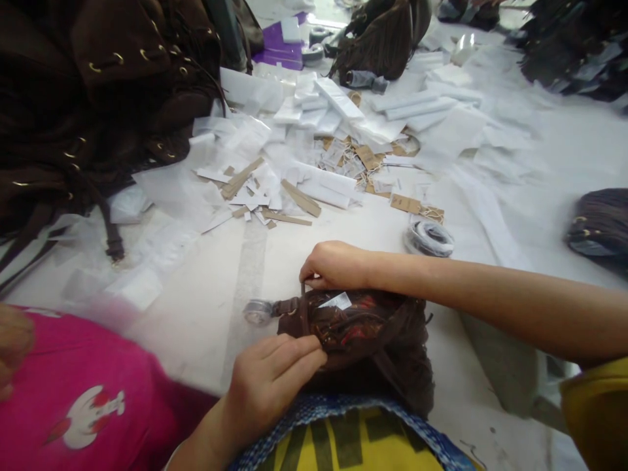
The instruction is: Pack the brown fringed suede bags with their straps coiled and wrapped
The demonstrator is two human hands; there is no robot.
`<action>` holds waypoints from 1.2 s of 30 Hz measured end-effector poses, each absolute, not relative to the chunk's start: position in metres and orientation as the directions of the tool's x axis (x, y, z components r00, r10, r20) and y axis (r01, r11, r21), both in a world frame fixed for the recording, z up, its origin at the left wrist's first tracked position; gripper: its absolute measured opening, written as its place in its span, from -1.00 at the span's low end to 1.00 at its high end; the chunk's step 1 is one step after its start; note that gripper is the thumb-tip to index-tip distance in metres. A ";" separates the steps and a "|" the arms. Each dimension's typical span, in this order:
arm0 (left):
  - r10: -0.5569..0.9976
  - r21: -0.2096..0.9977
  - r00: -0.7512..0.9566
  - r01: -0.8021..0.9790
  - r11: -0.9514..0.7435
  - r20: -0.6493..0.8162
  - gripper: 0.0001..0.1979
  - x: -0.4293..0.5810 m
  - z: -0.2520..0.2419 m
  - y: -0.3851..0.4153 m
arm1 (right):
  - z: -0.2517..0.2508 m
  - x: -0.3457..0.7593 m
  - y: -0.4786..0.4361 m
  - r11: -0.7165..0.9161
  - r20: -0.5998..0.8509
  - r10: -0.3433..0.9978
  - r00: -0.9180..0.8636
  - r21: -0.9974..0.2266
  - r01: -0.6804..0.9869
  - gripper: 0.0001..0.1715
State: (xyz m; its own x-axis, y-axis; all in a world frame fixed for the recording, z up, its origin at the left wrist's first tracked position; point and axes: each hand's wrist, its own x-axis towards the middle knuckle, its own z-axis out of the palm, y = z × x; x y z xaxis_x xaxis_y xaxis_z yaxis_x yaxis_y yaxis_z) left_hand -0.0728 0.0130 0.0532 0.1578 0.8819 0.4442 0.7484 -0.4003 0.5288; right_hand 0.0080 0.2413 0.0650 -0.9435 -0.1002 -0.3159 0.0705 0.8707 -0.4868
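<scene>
A dark brown bag with fringe lies in front of my body, its mouth open on a patterned lining and a small white label. My left hand has its fingers pressed together on the near edge of the bag's opening. At the far left corner of the opening, my right hand pinches a thin dark strap or edge of the bag. A wrapped roll-like item sits at the bag's left end, beside a buckled strap.
Brown bags are heaped at the upper left. White paper, cardboard strips and tags cover the table's middle. A wrapped coil lies beyond my right forearm. Someone in pink is at the left.
</scene>
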 end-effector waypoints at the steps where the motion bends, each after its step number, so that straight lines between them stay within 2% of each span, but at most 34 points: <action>1: 0.885 0.555 0.144 0.731 -0.397 0.443 -0.81 -0.072 0.053 0.015 | 0.061 0.008 0.241 0.870 -0.317 -0.060 -0.946 -0.482 0.106 -0.80; 6: 0.889 0.638 0.140 0.648 -0.415 0.436 -0.85 -0.066 0.061 0.025 | 0.045 0.002 0.243 0.815 -0.337 0.047 -0.940 -0.532 0.231 -0.81; 11: 0.926 0.604 0.118 0.727 -0.327 0.360 -0.82 -0.076 0.063 0.031 | 0.054 0.013 0.261 0.698 -0.353 0.086 -0.932 -0.646 0.309 -0.74; 14: 0.927 0.476 0.157 0.822 -0.314 0.340 -0.75 -0.087 0.058 0.037 | 0.065 0.036 0.267 0.731 -0.324 0.188 -0.927 -0.584 0.352 -0.77; 17: 0.915 0.366 0.216 0.866 -0.340 0.340 -0.75 -0.093 0.055 0.044 | 0.069 0.058 0.258 0.784 -0.330 0.152 -0.932 -0.534 0.317 -0.81; 19: 0.914 0.339 0.251 0.870 -0.357 0.318 -0.79 -0.091 0.056 0.048 | 0.068 0.065 0.248 0.803 -0.327 0.130 -0.936 -0.519 0.293 -0.79; 24: 0.928 0.333 0.305 0.871 -0.362 0.212 -0.79 -0.082 0.065 0.051 | 0.060 0.061 0.233 0.855 -0.363 0.170 -0.916 -0.408 0.320 -0.77; 27: 0.925 0.328 0.290 0.874 -0.360 0.243 -0.75 -0.078 0.074 0.047 | 0.056 0.055 0.232 0.871 -0.386 0.168 -0.907 -0.373 0.320 -0.78; 32: 0.927 0.434 0.255 0.827 -0.357 0.276 -0.82 -0.078 0.090 0.031 | 0.051 0.058 0.239 0.904 -0.372 0.235 -0.898 -0.257 0.343 -0.78; 34: 0.929 0.467 0.238 0.812 -0.350 0.284 -0.83 -0.080 0.093 0.025 | 0.050 0.062 0.245 0.889 -0.360 0.273 -0.892 -0.261 0.377 -0.78; 36: 0.920 0.467 0.233 0.806 -0.364 0.317 -0.84 -0.085 0.094 0.022 | 0.051 0.068 0.253 0.855 -0.348 0.263 -0.900 -0.347 0.385 -0.81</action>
